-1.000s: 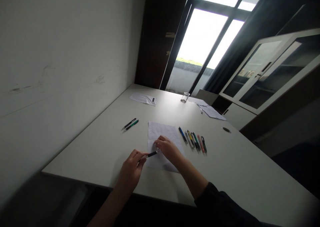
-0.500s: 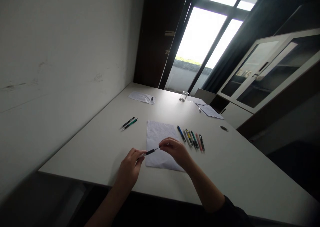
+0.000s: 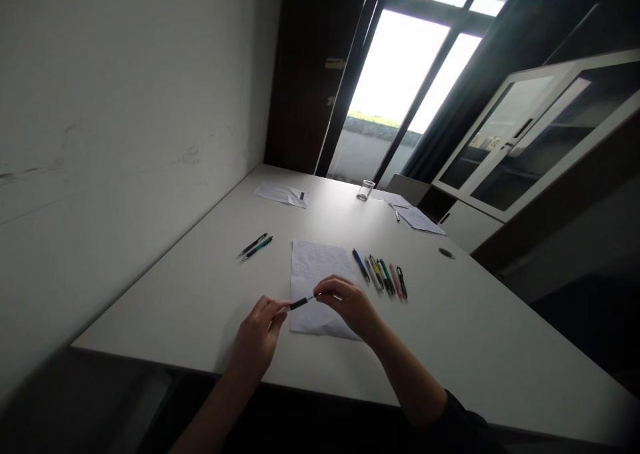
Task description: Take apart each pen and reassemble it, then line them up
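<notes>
My left hand [image 3: 257, 331] is closed around a pen [image 3: 299, 304], whose black grip end points right and slightly up. At the pen's tip, my right hand [image 3: 345, 302] pinches a small dark pen part [image 3: 315, 296]; fingers mostly hide it. The two meet or nearly touch above a sheet of paper [image 3: 320, 257] covered in faint writing. Right of the paper lies a row of several pens [image 3: 380, 274] in blue, yellow, green, pink and black. A black pen [image 3: 253, 244] and a green pen [image 3: 257, 249] lie side by side to the left.
The white table [image 3: 175, 301] runs along a wall on the left. Toward its far edge are a plastic sleeve [image 3: 281, 194], a drinking glass [image 3: 365, 190] and more papers [image 3: 417, 218] with a pen. A round cable hole [image 3: 446, 253] is at the right.
My right hand has brought the small dark part closer to the pen's tip, narrowing the gap. My left hand keeps its hold. The view has shifted slightly.
</notes>
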A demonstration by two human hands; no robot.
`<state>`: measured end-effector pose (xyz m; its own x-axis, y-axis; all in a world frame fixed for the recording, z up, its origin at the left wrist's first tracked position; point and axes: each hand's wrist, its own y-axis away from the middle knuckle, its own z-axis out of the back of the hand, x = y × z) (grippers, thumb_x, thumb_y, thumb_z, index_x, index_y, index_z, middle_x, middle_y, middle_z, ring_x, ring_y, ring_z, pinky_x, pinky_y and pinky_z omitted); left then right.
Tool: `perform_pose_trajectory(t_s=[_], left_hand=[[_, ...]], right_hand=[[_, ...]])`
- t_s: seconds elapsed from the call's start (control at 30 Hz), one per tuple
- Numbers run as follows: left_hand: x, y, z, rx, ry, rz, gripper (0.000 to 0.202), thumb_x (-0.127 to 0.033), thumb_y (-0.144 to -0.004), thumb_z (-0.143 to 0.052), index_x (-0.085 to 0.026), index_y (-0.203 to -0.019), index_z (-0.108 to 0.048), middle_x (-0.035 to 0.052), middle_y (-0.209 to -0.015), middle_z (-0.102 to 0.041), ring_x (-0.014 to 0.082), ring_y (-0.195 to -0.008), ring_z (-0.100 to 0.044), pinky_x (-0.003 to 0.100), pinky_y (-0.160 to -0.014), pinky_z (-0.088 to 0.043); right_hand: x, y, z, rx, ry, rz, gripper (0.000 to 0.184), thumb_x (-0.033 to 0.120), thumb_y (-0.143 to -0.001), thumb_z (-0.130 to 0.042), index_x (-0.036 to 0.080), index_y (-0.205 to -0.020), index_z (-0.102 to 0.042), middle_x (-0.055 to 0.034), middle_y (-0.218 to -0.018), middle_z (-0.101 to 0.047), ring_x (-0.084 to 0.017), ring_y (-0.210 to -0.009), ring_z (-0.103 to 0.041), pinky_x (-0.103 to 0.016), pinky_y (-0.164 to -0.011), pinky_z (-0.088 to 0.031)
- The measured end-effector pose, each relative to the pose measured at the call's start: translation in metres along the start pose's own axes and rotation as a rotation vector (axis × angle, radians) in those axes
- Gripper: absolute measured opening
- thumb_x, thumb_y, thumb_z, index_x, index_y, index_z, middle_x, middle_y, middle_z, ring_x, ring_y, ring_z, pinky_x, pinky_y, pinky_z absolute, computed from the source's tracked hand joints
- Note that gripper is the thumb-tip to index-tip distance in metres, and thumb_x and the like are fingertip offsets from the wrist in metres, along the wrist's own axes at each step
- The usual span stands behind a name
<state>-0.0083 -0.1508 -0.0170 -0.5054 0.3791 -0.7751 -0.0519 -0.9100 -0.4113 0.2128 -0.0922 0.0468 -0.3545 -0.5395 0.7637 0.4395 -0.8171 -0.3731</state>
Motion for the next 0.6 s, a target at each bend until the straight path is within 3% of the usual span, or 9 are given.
perform_pose_trajectory(t_s=[0.37, 0.6], left_hand=[[-0.003, 0.001, 0.002, 0.029, -0.007, 0.000, 0.027, -0.017, -0.092, -0.051, -0.029, -0.111, -0.066, 0.0030, -0.094, -0.062, 0.0170, -0.081, -0.062, 0.027, -0.076, -0.049], [-0.007, 0.001, 0.003, 0.052, 0.000, -0.020, 0.028, -0.017, -0.091, -0.052, -0.029, -0.111, -0.067, 0.0025, -0.094, -0.062, 0.0165, -0.083, -0.063, 0.026, -0.078, -0.049]], right_hand=[[0.004, 0.003, -0.009, 0.036, 0.103, 0.041, 0.015, 0.035, -0.088, -0.064, 0.023, -0.093, -0.072, -0.0053, -0.088, -0.070, -0.018, -0.077, -0.065, -0.031, -0.071, -0.052], [-0.001, 0.016, -0.019, 0.058, 0.102, -0.041, 0.021, 0.032, -0.096, -0.051, 0.019, -0.096, -0.067, -0.0025, -0.073, -0.069, -0.013, -0.063, -0.064, -0.024, -0.061, -0.052]])
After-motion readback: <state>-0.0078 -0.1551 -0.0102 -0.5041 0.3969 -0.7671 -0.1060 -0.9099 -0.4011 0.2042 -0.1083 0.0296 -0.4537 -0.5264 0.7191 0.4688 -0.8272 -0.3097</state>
